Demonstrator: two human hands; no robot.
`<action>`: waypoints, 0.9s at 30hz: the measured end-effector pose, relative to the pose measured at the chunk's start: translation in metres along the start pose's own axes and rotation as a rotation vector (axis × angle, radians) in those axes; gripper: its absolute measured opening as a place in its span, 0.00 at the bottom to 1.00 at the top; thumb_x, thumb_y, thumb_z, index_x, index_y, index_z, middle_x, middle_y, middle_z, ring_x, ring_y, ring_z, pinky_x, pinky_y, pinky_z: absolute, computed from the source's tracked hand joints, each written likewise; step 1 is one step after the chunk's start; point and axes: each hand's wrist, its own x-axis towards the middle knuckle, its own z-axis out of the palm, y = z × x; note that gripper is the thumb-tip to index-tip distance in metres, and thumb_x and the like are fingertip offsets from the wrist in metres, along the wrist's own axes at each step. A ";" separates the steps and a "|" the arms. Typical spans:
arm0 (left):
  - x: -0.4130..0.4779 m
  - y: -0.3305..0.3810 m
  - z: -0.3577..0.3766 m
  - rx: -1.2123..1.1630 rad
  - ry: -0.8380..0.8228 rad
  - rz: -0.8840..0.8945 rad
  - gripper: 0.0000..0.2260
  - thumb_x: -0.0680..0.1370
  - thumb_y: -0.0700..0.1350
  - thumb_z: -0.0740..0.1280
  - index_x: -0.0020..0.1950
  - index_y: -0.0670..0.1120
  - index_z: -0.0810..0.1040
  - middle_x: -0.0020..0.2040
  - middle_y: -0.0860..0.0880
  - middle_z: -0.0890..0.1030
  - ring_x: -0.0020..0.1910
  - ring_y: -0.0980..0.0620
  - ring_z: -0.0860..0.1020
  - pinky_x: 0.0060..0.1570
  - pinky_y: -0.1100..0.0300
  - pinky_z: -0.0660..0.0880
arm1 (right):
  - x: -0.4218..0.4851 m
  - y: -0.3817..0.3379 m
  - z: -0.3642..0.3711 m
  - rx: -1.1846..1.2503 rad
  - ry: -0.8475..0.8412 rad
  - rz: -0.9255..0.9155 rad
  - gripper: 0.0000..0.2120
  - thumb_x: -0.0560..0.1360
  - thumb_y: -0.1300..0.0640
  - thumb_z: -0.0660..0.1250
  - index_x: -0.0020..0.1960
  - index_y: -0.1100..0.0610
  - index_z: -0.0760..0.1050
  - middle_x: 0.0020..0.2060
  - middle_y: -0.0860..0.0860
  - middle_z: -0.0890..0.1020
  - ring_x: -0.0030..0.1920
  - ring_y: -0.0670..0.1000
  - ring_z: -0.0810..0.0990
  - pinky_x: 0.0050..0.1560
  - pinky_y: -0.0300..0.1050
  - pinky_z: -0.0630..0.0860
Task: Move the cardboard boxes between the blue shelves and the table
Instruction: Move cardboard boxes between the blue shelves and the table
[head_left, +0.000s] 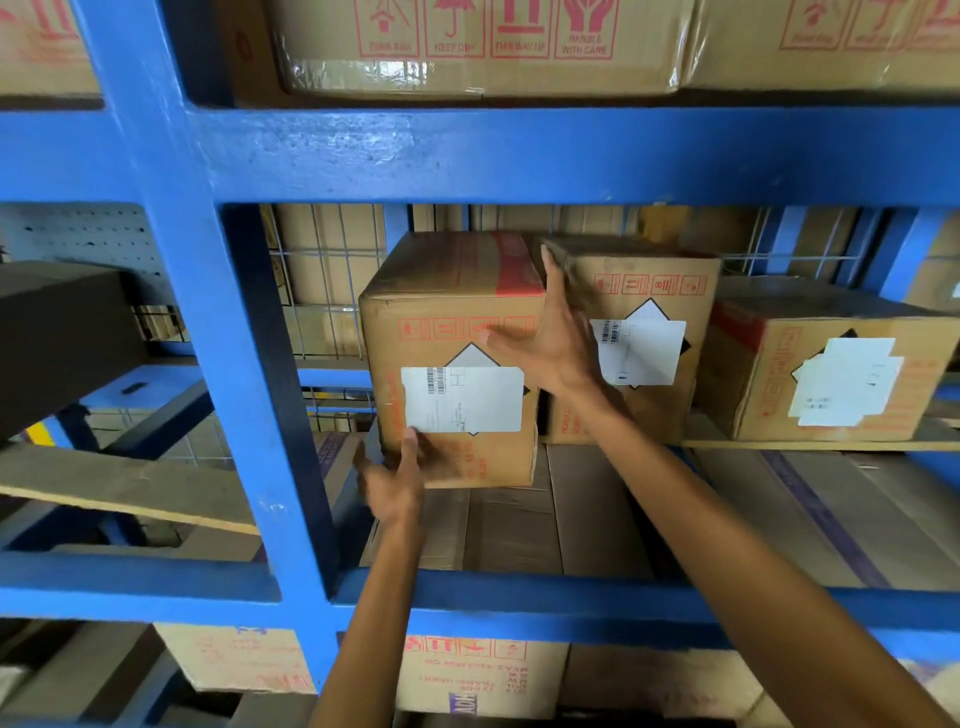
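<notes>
Blue shelves (332, 156): steel frame filling my view, a thick upright at 9 o'clock, one crossbeam at 12 and another at 6. Wire mesh (322, 291) backs the middle bay.

Upper cartons (478, 47): on the tier at 12 o'clock, taped, red handling symbols along the front.

Flattened cardboard (597, 514): lines the floor of the middle bay, from centre out to 4 o'clock.

Lower cartons (467, 675): at 6 o'clock beneath the bottom beam, red print upside down.

Right box (831, 379): at 3 o'clock, low and wide, layered white labels, standing on a raised board.

Middle box (644, 338): just right of centre, on the same board, close against the front box; white label over a black diamond.

Front box (457, 358): centre of the middle bay, nearest me, brown cardboard, red tape band across the top, row of red symbols, white barcode label over a diamond mark. Its lower left corner appears to overhang the bay floor.

My right hand (556, 343): open, fingers spread, reaching into the gap between front and middle boxes, gripping nothing that I can tell; motion-blurred.

My left hand (400, 478): at 7 o'clock, part open, thumb on the front box's face below the label, fingers at its lower left corner, blurred.
</notes>
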 end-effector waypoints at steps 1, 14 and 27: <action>-0.004 -0.003 0.003 -0.106 0.032 -0.112 0.37 0.76 0.56 0.74 0.79 0.45 0.62 0.73 0.40 0.73 0.72 0.39 0.72 0.73 0.45 0.69 | 0.007 -0.006 -0.005 -0.061 -0.014 -0.041 0.59 0.67 0.40 0.81 0.85 0.48 0.48 0.84 0.55 0.54 0.83 0.59 0.54 0.80 0.56 0.58; -0.012 -0.030 0.056 -1.144 -0.265 -0.654 0.53 0.66 0.85 0.47 0.83 0.54 0.58 0.81 0.42 0.62 0.78 0.34 0.62 0.76 0.32 0.57 | 0.095 -0.072 0.012 -0.551 -0.690 -0.177 0.64 0.64 0.35 0.80 0.85 0.49 0.43 0.84 0.49 0.51 0.83 0.53 0.51 0.80 0.47 0.53; -0.052 -0.026 0.039 -1.038 -0.464 -0.285 0.33 0.76 0.73 0.56 0.76 0.59 0.71 0.73 0.46 0.76 0.72 0.39 0.73 0.71 0.32 0.66 | 0.084 -0.075 0.007 -0.653 -0.796 -0.146 0.71 0.58 0.45 0.87 0.84 0.42 0.40 0.84 0.51 0.48 0.84 0.55 0.50 0.82 0.55 0.56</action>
